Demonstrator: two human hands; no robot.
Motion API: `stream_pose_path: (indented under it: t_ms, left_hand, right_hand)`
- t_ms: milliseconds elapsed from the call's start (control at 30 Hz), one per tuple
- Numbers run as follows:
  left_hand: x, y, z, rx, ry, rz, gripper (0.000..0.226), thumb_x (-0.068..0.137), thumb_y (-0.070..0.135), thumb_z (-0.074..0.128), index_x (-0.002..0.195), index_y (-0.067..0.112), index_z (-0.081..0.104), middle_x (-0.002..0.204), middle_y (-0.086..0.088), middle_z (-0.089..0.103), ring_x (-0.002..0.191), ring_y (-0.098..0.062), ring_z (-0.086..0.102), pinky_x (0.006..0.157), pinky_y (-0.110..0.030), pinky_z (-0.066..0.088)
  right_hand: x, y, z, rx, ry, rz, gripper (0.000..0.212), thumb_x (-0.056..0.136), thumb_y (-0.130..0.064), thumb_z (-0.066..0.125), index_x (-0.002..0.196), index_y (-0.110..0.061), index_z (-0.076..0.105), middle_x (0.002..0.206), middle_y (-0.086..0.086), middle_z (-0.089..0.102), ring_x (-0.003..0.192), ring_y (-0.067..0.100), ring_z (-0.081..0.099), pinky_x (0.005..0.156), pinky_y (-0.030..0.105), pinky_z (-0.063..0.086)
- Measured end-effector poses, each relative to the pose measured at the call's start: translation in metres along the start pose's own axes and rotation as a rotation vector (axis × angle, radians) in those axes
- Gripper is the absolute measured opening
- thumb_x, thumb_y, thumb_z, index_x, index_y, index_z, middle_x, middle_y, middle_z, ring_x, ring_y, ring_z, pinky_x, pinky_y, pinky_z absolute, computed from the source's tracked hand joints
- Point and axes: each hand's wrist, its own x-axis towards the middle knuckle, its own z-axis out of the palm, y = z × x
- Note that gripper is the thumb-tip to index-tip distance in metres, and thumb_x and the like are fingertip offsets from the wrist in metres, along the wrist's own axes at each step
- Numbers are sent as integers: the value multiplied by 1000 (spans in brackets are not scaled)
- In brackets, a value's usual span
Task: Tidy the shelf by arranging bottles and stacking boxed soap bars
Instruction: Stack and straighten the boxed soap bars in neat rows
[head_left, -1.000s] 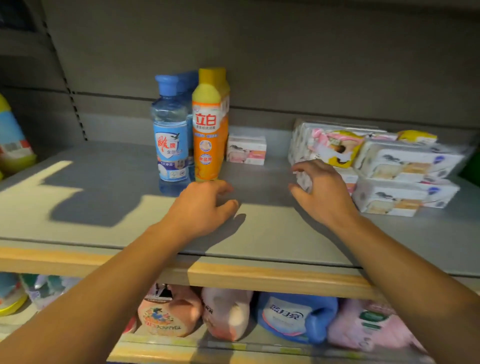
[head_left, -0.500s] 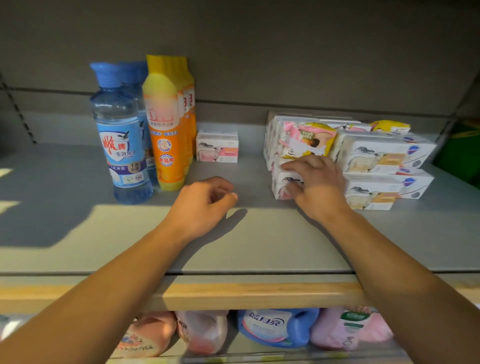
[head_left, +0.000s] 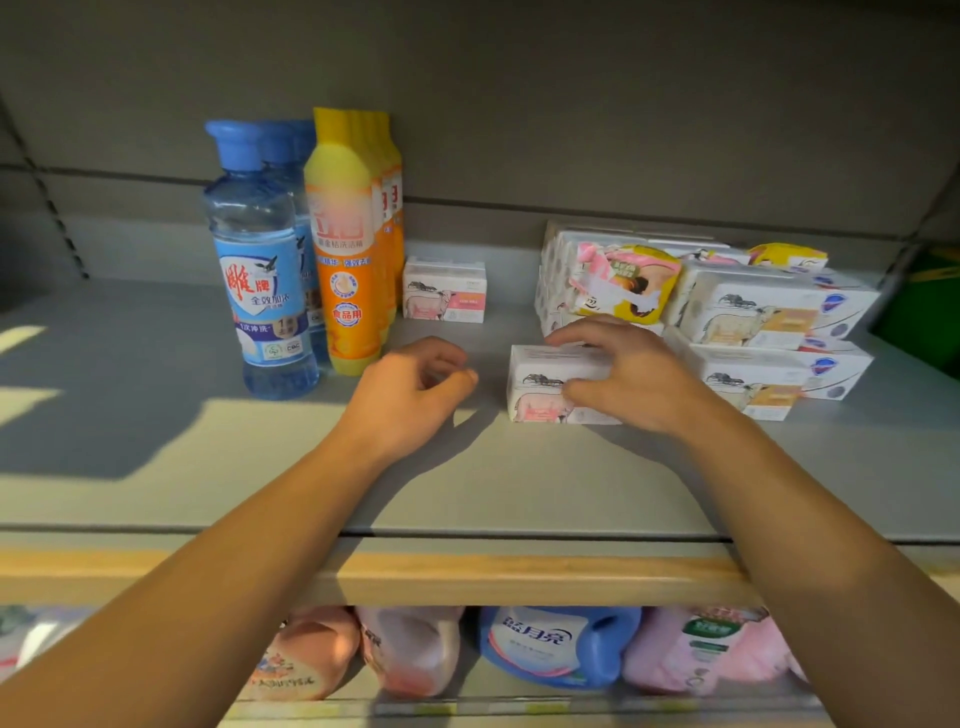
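Toward the shelf's (head_left: 156, 457) right half, the right hand (head_left: 631, 382) grips a pink-printed soap box (head_left: 540, 384), fingers curled over its top. The left hand (head_left: 410, 392) rests alongside, loosely curled, holding nothing. Dragging it carelessly could topple the neighbouring soap stack (head_left: 748, 322).

Bottles (head_left: 291, 249) stand left on the shelf (head_left: 156, 467); soap boxes (head_left: 753, 322) are stacked right.

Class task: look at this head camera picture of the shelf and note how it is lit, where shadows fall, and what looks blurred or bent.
Head view: a slanted sunlit patch crosses the grey shelf board, with the back in shade; the left hand casts a sharp shadow to its right; the orange dish-soap bottle's label is smeared; the wide lens bows the wooden front edge.
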Motion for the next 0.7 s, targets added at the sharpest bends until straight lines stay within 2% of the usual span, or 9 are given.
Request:
stream_pose_path:
  t_ms: [67, 200, 267, 367, 433, 500, 567, 633, 700]
  left_hand:
    - [0, 0, -1, -24, 4, 7, 21, 88, 31, 65, 108, 25, 66, 102, 8, 71, 92, -7, 66, 86, -33, 56]
    - [0, 4, -4, -126, -44, 38, 30, 92, 30, 64, 121, 21, 62, 110, 5, 68, 103, -9, 64, 90, -33, 54]
    - [-1, 6, -6, -195, -87, 38, 34, 93, 27, 62, 126, 19, 58, 114, 0, 67, 106, -11, 64, 89, -31, 54]
    - [-1, 5, -10, -306, -47, 25, 27, 93, 17, 63, 120, 15, 58, 105, 2, 69, 92, -1, 67, 72, -18, 55]
    - [-1, 3, -12, -403, 0, -12, 24, 93, 15, 62, 117, 14, 59, 103, 4, 70, 87, 0, 69, 66, -14, 53]
    - [1, 0, -14, -460, 52, -41, 24, 93, 14, 62, 117, 14, 61, 101, 3, 71, 84, -2, 70, 64, -14, 53]
    - [2, -2, -16, -502, 104, -54, 24, 93, 16, 63, 117, 16, 62, 101, 3, 72, 84, -3, 71, 65, -14, 53]
    - [3, -4, -16, -553, 119, -67, 23, 94, 18, 63, 117, 21, 62, 103, 2, 72, 88, -7, 72, 69, -19, 56]
    - [4, -6, -16, -545, 100, -91, 25, 93, 23, 64, 118, 24, 62, 109, 2, 72, 94, -10, 71, 77, -27, 59]
  right_hand:
    - [0, -1, -1, 118, 29, 52, 40, 72, -13, 81, 101, -38, 67, 105, -21, 64, 100, 0, 58, 83, 14, 44]
    - [5, -17, 8, 434, -3, 5, 36, 70, -8, 85, 89, -35, 69, 97, -13, 73, 94, -1, 67, 86, 18, 51]
    - [9, -28, 20, 547, -9, 14, 31, 72, -10, 84, 90, -33, 72, 93, -12, 75, 90, 2, 70, 79, 19, 55]
    - [13, -37, 41, 636, 82, 44, 21, 76, -17, 80, 92, -29, 74, 93, -13, 75, 86, 6, 71, 71, 23, 57]
    - [11, -37, 51, 721, 140, 76, 19, 77, -23, 77, 95, -28, 74, 93, -14, 73, 85, 7, 71, 68, 23, 54]
    - [9, -33, 55, 812, 115, 111, 28, 73, -28, 74, 101, -30, 71, 100, -11, 72, 89, 9, 71, 71, 24, 55]
    - [5, -29, 56, 886, 38, 142, 36, 73, -27, 73, 109, -32, 68, 109, -4, 71, 95, 15, 71, 75, 34, 59]
    - [2, -28, 58, 916, 5, 149, 39, 78, -24, 71, 116, -30, 65, 110, 0, 72, 96, 20, 72, 73, 41, 60]
    - [1, -31, 60, 926, 33, 148, 33, 83, -20, 68, 115, -28, 67, 107, 0, 73, 91, 22, 72, 65, 38, 58]
